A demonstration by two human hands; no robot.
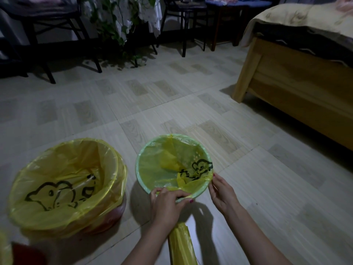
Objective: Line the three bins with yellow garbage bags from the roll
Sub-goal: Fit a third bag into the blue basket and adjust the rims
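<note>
Down on the tiled floor [191, 104], two bins are showing fully, and a sliver of yellow plastic with something dark red at the near left corner [7, 249] is too cut off to tell what it is. The larger bin [114, 213] is sitting at the near left, already lined with a yellow bag [66, 169] whose edge is folded down over the rim all the way round; a black cartoon print is facing up inside it. The small green bin [138, 169] is standing just to its right, apart from it, with a second yellow bag [170, 161] lying loosely inside and draped over the near rim only.

Two hands are working at that near rim. The left hand [168, 199] is curling its fingers over the rim, pinching the bag's edge against it. The right hand [221, 190] is pinching the bag's edge at the right side of the rim, fingers pointing up and away.

One roll of yellow bags [181, 243] is lying on the floor between the forearms, its long axis running near to far, the far end pointing toward the green bin and the near end leaving the view.

A wooden bed [298, 73] is standing far right, with dark chairs [47, 25] and a leafy plant [118, 25] along the far side.
</note>
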